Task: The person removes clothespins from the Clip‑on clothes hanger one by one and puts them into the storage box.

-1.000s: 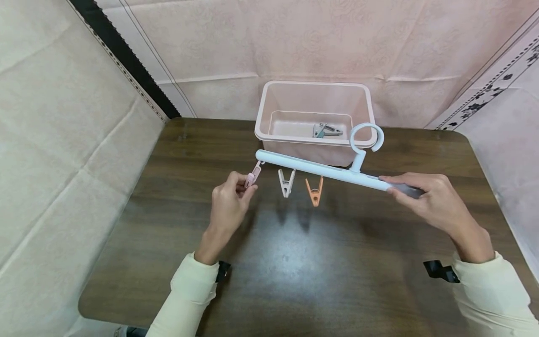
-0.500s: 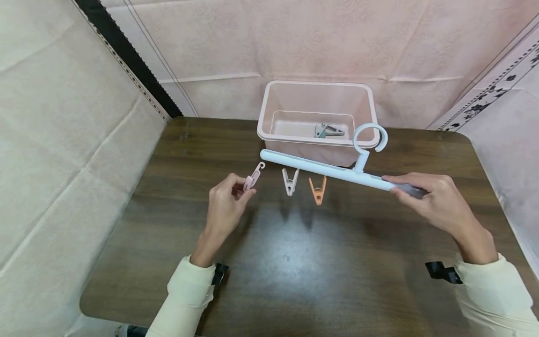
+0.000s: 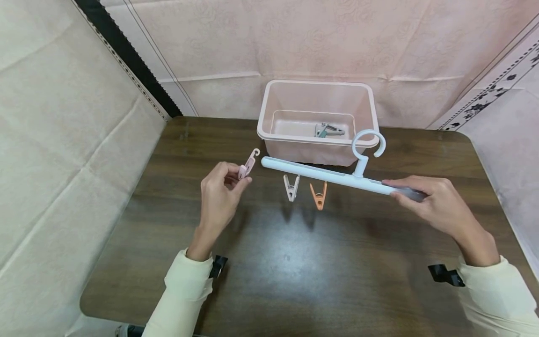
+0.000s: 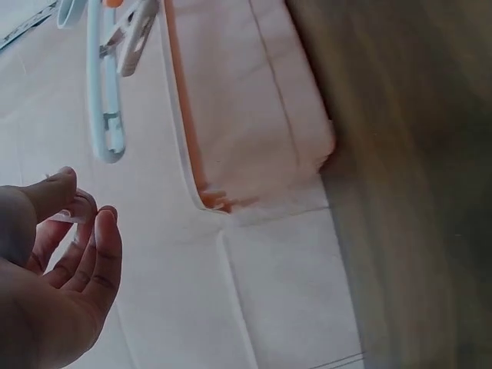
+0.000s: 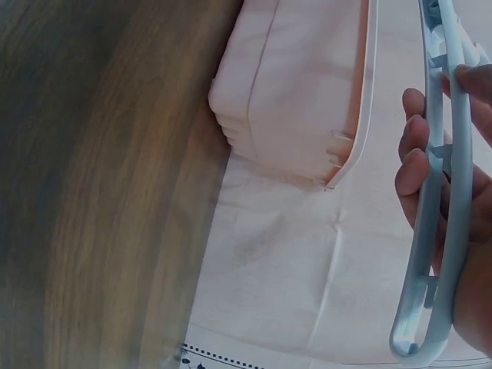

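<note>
My right hand (image 3: 438, 201) grips one end of a light blue clothes hanger (image 3: 311, 172), whose hook points up and away from me. In the right wrist view the fingers wrap round the slotted bar of the hanger (image 5: 459, 177). From its underside hang a white clothespin (image 3: 291, 188) and an orange clothespin (image 3: 318, 195). Left of the hanger's free end, my left hand (image 3: 221, 196) pinches a pink clothespin (image 3: 247, 166) between thumb and fingers, its small hook pointing up. A gap separates that hook from the bar. The left wrist view shows the pink clothespin mostly hidden by the fingers.
Behind the hanger, a pale pink plastic bin (image 3: 278, 146) stands at the back of the dark wooden table (image 3: 269, 281). Grey and teal clothespins (image 3: 329, 130) lie on its floor. Pale patterned cloth (image 3: 320, 37) covers the wall behind the table.
The pink clothespin, touching the hanger's end a second ago, has come away from it to the left and up with my left hand. The hanger's free end has dipped slightly.
</note>
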{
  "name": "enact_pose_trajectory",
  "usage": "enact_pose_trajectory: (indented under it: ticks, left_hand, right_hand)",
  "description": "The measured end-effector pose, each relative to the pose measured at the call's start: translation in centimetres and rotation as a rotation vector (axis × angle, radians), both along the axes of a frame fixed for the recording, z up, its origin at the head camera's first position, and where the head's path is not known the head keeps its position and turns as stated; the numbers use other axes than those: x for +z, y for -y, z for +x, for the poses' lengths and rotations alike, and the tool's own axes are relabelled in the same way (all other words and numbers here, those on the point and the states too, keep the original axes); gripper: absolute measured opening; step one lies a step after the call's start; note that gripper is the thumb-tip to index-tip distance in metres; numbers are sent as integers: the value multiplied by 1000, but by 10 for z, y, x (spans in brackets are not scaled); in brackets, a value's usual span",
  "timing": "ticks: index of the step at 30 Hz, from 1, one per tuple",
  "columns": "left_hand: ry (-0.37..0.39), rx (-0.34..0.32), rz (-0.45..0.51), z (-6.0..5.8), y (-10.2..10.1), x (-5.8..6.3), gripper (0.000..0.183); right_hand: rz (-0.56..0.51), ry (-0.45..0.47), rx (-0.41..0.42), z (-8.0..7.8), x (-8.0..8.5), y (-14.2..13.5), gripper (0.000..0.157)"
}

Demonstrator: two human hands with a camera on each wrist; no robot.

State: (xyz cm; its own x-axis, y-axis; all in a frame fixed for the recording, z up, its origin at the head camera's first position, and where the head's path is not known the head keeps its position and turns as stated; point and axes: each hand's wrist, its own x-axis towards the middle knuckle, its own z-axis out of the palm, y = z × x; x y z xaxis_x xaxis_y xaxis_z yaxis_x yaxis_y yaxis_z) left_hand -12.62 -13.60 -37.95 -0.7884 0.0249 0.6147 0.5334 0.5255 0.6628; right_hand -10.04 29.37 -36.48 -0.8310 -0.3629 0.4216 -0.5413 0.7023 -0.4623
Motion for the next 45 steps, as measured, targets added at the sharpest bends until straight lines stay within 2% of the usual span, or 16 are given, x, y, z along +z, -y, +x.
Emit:
enact_pose_trajectory:
  ticks: [14, 20, 26, 31, 36, 39, 45]
  left_hand:
    - [-47, -48, -13, -35, -22, 29, 23]
    - [-17, -71, -21, -53, -29, 38, 23]
    - [17, -72, -9, -72, -35, 44, 21]
    - [58, -74, 12, -94, -41, 42, 22]
    - [150, -87, 27, -118, -50, 38, 22]
    - [191, -86, 35, -129, -51, 35, 22]
    - [214, -87, 34, -145, -54, 26, 22]
  right_hand:
    - [20, 23, 22, 12, 0, -8, 46]
    - [19, 27, 16, 18, 1, -11, 46]
    - [9, 51, 32, 16, 2, -4, 42]
    - [9, 36, 53, 16, 3, -1, 41]
    - [19, 31, 52, 19, 2, -4, 41]
    - [23, 36, 55, 20, 0, -5, 40]
    - [27, 23, 67, 23, 1, -10, 41]
